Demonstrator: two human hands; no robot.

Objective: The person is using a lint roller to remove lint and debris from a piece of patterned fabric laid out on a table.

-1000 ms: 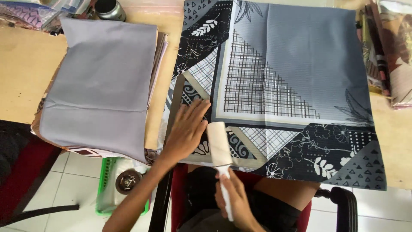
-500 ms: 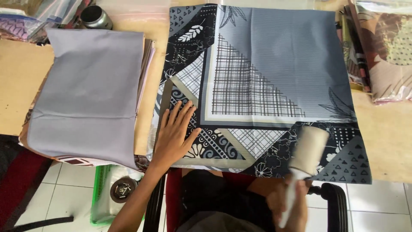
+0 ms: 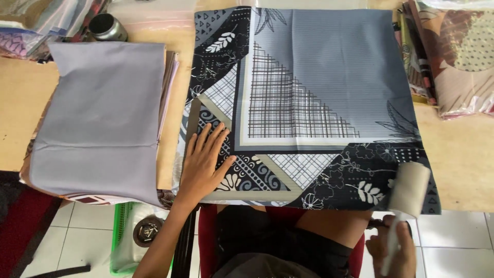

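Wooden table [image 3: 463, 154], cloth [image 3: 319, 82] spread flat. Your left hand [image 3: 206, 159] flat on cloth, fingers apart. Right hand [image 3: 393, 247] clamped on roller [image 3: 409, 190] handle at cloth's near right corner. Risk: roller drags corner, bunching cloth off edge.

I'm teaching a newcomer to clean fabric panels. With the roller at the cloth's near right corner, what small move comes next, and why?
Probably roll the lint roller away from the body, up the right side of the patterned cloth. The right hand holds its handle at the near edge, and the left hand lies flat on the cloth's near left part, pinning it.
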